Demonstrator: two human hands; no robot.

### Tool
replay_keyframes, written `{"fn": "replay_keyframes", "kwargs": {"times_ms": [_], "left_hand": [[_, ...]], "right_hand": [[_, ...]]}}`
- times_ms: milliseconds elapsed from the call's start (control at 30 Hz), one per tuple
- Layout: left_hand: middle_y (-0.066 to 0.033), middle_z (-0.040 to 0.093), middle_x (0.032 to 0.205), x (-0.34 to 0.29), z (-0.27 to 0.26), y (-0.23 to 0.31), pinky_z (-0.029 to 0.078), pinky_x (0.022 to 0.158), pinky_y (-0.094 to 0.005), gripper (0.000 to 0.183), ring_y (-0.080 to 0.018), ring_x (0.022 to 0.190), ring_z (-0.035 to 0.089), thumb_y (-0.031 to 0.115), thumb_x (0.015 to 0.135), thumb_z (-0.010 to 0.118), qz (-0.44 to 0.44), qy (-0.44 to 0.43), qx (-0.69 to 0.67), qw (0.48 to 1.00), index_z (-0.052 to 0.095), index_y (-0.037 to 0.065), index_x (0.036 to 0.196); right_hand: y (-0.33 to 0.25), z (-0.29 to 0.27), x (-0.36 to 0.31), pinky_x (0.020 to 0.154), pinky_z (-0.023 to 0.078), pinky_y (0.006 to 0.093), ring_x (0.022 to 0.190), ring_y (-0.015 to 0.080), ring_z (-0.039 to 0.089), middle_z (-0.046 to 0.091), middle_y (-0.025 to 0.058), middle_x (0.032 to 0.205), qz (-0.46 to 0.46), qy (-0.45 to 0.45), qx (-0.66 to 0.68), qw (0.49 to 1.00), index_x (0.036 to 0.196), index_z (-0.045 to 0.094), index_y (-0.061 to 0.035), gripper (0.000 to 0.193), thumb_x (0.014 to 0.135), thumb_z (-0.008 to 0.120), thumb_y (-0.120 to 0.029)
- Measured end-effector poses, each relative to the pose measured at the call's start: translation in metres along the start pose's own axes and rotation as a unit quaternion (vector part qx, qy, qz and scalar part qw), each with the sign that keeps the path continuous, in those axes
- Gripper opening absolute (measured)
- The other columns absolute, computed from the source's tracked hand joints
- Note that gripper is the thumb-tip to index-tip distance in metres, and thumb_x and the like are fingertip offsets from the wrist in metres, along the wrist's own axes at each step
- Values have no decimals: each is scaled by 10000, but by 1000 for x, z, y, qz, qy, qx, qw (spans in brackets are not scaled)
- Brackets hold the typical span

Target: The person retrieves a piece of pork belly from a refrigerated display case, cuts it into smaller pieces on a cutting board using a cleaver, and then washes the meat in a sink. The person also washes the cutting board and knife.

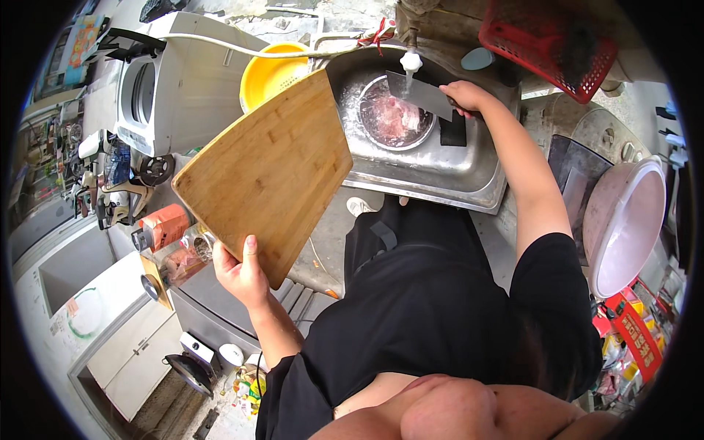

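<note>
My left hand (pixel 242 275) grips the lower edge of a wooden cutting board (pixel 271 169), its thumb lying on the board's face. The board is held tilted in the air, left of the metal sink (pixel 469 172). My right hand (pixel 469 99) is closed round the handle of a cleaver (pixel 422 95). Its broad blade is under the tap (pixel 411 62), where water runs down onto it. Below the blade, a round metal basin (pixel 361 125) stands in the sink with pinkish raw meat (pixel 396 121) in water. A small dark flat piece (pixel 453 132) lies beside the basin.
A yellow basin (pixel 275 70) stands behind the board, near a white washing machine (pixel 183 88). A red plastic basket (pixel 546 48) is at the upper right. A large pale pink tub (pixel 627 227) leans at the far right. A hose (pixel 293 53) runs to the tap.
</note>
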State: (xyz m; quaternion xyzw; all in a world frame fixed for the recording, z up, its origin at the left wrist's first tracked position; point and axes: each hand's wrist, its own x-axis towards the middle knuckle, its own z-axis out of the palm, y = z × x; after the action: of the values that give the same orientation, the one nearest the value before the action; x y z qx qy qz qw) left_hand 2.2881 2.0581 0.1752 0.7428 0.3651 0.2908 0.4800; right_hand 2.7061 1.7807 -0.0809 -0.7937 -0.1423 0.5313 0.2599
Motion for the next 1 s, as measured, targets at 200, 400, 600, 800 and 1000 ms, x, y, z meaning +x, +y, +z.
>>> {"fn": "replay_keyframes", "kwargs": {"times_ms": [200, 400, 600, 800, 1000], "left_hand": [[-59, 637, 1018, -7, -14, 1, 440, 872, -265, 224, -116, 918, 563, 7, 863, 681, -1, 25, -21, 999, 592, -34, 1065], [-62, 638, 1021, -18, -42, -8, 441, 871, -264, 228, -121, 916, 567, 12, 865, 682, 10, 68, -28, 997, 593, -36, 1069], [-68, 638, 1034, -31, -80, -25, 445, 886, -274, 255, -128, 933, 574, 18, 865, 688, -4, 116, -16, 993, 593, -46, 1092], [-65, 637, 1030, -55, -117, -34, 448, 877, -275, 254, -133, 928, 575, 29, 869, 686, -16, 159, 40, 986, 594, -48, 1093], [-71, 647, 1017, -80, -150, -43, 455, 860, -271, 214, -132, 911, 581, 32, 870, 679, -39, 218, 56, 974, 598, -35, 1057]], "right_hand": [[-32, -4, -84, 551, 497, 381, 515, 243, 631, 636, 131, 643, 51, 98, -260, 959, 960, 613, -45, 460, 934, 509, -492], [-36, 18, -127, 675, 520, 396, 709, 243, 682, 697, 94, 808, 8, 141, -378, 915, 983, 652, -93, 365, 766, 755, -368], [-34, 32, -123, 713, 515, 427, 849, 294, 661, 684, 57, 1031, -110, 205, -409, 882, 867, 667, -142, 179, 699, 727, -149], [-100, 30, -77, 735, 535, 425, 921, 263, 668, 436, 8, 1464, -206, 267, -432, 837, 802, 656, -130, 103, 709, 690, -102], [-118, 21, -29, 752, 527, 438, 943, 316, 638, 589, 88, 1193, -206, 291, -408, 840, 914, 627, -142, 169, 749, 661, -132]]}}
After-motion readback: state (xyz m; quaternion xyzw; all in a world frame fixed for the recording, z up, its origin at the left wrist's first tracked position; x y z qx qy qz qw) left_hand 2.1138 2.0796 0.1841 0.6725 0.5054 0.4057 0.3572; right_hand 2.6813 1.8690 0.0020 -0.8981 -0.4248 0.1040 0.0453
